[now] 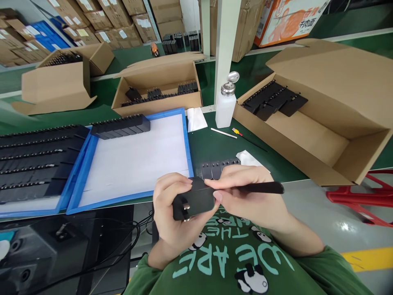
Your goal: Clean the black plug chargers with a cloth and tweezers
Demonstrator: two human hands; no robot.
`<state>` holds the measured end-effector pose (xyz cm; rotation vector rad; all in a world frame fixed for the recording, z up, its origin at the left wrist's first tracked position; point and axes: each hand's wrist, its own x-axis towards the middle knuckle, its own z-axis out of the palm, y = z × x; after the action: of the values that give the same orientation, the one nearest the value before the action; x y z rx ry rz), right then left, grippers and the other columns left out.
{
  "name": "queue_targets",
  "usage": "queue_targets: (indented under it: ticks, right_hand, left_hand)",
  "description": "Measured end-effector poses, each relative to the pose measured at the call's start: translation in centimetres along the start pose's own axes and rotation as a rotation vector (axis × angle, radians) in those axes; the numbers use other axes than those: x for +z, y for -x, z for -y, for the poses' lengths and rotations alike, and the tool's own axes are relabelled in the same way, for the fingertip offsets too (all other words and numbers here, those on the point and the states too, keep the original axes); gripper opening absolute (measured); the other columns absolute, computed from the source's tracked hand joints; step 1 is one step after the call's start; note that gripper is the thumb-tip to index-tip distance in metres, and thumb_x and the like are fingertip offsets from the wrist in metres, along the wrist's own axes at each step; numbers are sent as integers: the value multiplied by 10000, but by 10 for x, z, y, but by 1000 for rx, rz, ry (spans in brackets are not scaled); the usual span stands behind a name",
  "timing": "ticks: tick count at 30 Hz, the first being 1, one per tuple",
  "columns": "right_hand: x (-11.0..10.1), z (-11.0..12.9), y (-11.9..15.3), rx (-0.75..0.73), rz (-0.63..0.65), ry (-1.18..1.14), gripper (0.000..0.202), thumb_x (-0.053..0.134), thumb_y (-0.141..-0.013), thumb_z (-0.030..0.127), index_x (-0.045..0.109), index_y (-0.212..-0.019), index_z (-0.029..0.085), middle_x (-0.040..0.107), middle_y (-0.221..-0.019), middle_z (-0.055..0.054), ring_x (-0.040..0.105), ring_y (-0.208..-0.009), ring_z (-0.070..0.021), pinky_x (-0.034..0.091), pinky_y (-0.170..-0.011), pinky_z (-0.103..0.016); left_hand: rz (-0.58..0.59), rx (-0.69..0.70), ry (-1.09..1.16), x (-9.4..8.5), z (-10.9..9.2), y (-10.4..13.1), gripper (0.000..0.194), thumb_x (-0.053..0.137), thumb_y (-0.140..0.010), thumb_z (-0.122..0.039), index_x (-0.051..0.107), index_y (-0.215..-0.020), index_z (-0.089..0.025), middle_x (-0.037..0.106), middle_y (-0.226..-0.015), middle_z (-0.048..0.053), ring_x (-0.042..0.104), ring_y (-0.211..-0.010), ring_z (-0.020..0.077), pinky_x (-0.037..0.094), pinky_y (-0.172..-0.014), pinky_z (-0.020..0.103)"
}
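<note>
My left hand point(168, 209) is closed around a black power adapter point(196, 200), whose metal prongs point toward the lower left. In my right hand point(251, 200) is a slim black-handled tool point(265, 187), its rounded end sticking out to the right. My right fingertips meet the adapter's right edge; the working tip of the tool is hidden there. Just beyond my hands, a short row of black adapters point(211, 170) stands on the green bench, partly covered by my right hand. A white wipe point(250, 159) lies behind that hand.
A blue-rimmed tray point(138, 159) holds a row of adapters at its back; a fuller tray point(33, 164) adjoins it. Open cartons with black adapters stand behind point(159, 102) and at right point(285, 143). A white pump bottle point(225, 106) stands by the post. A red stool point(362, 196) is at right.
</note>
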<state>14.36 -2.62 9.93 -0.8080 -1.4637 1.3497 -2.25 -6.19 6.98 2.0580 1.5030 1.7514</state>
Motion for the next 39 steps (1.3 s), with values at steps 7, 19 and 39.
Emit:
queue_targets:
  ticks: [7, 19, 39]
  right_hand:
    - [0, -2, 0, -1, -10, -8, 263, 721, -740, 74, 834, -920, 228, 587, -596, 32, 406, -492, -47, 330, -424, -184]
    - [-1, -2, 1, -10, -15, 20, 259, 698, -735, 67, 835, -897, 217, 566, -574, 35, 394, -484, -48, 316, -420, -190]
    - [3, -4, 2, -3, -51, -78, 294, 705, -724, 44, 835, -917, 225, 584, -613, 27, 424, -484, -38, 317, -411, -178]
  left_hand:
    - [12, -7, -7, 0, 0, 0, 549, 880, -645, -172, 557, -1086, -215, 622, -957, 26, 634, -920, 220, 567, -796, 393]
    - [19, 5, -1, 2, -2, -1, 539, 872, -650, -158, 555, -1082, -217, 624, -945, 27, 641, -919, 223, 567, -791, 392]
    - [18, 7, -5, 2, -2, -1, 561, 889, -619, -129, 560, -1067, -208, 615, -956, 22, 634, -919, 208, 554, -814, 373]
